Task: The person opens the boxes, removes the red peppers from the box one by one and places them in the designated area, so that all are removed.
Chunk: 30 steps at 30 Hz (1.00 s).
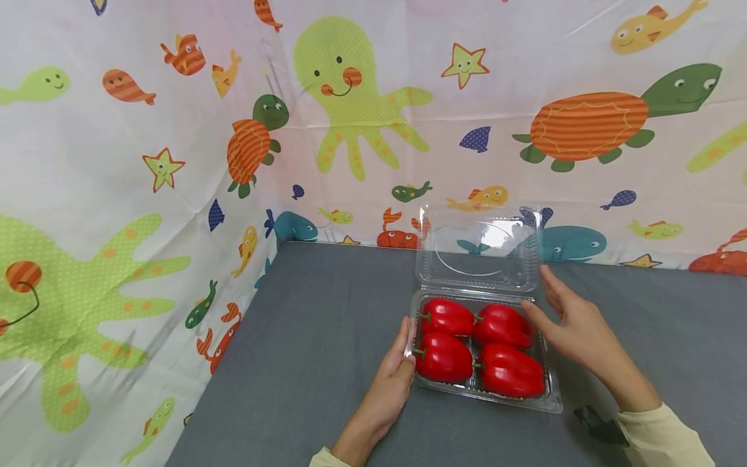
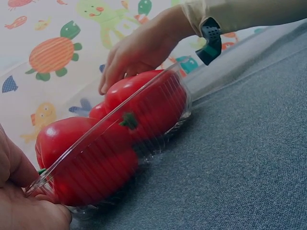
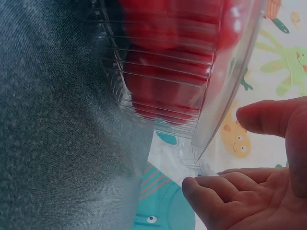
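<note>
A clear plastic clamshell container (image 1: 553,403) lies with its lid (image 1: 475,269) swung up and back. Several red bell peppers (image 1: 512,371) with green stems fill its base in two rows. My left hand (image 1: 386,389) pinches the left rim, thumb on top and fingers along the outer side; the left wrist view shows this thumb-and-finger hold (image 2: 29,201). My right hand (image 1: 586,334) is at the right rear corner, fingers extended beside the lid's right edge and thumb over the base's corner. In the right wrist view, a gap separates its thumb and fingers (image 3: 249,196).
A grey cloth (image 1: 327,324) covers the table. Behind it and along the left hangs a white curtain (image 1: 204,123) printed with sea animals; the raised lid overlaps the back curtain in the head view. A dark band (image 2: 210,40) is on my right wrist.
</note>
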Each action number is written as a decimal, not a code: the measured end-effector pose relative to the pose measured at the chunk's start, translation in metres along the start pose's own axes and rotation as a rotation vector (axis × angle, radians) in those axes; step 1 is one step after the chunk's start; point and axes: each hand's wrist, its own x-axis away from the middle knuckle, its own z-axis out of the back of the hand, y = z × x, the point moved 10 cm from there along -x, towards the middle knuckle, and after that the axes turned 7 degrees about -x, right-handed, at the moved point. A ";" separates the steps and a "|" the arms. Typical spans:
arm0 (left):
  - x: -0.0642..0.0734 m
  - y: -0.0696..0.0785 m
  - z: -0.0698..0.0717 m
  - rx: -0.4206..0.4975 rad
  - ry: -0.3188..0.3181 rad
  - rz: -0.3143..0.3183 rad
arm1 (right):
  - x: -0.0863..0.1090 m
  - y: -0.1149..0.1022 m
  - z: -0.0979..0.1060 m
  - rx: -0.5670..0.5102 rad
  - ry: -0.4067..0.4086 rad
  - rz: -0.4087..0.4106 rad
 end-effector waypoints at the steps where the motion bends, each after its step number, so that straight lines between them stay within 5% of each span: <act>1: 0.000 0.000 0.000 -0.002 0.002 0.001 | 0.000 0.000 0.000 0.002 -0.002 -0.001; 30: 0.000 -0.002 0.002 -0.034 0.015 0.008 | 0.015 0.011 -0.011 0.029 -0.078 -0.054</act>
